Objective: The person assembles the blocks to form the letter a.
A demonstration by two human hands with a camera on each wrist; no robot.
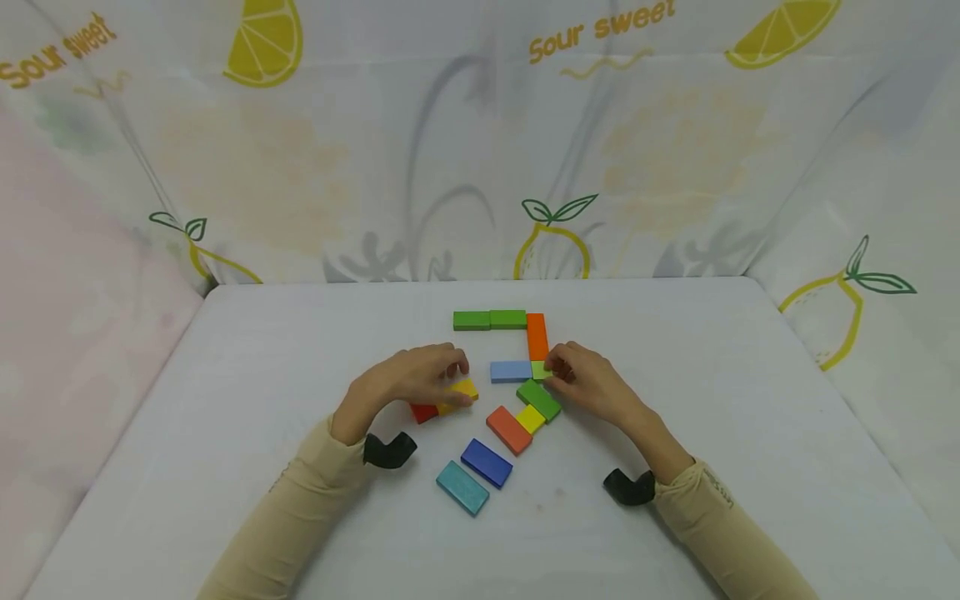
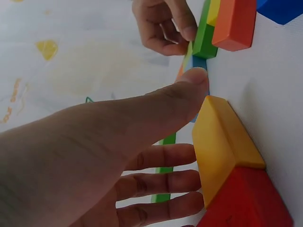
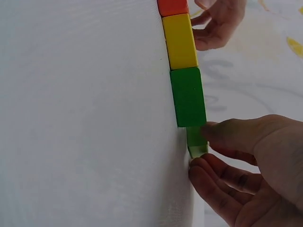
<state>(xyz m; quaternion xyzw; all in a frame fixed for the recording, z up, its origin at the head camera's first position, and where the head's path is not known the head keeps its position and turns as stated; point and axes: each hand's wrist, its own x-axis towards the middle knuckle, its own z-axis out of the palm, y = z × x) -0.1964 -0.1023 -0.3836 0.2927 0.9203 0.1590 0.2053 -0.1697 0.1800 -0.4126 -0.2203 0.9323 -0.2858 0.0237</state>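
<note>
My right hand pinches a small light green block between thumb and fingertips, at the corner of a row of wooden blocks. Touching that block are a light blue block, an orange block and a green block. On the left, my left hand hovers around a yellow-orange block, thumb at one end and loosely extended fingers along its far side. A red block sits against the yellow-orange one, partly hidden beneath the hand in the head view.
Two green blocks form the far end of the row. Nearer lie a yellow block and a coral block, touching. Dark blue and teal blocks lie toward the front. Printed cloth hangs behind the white table.
</note>
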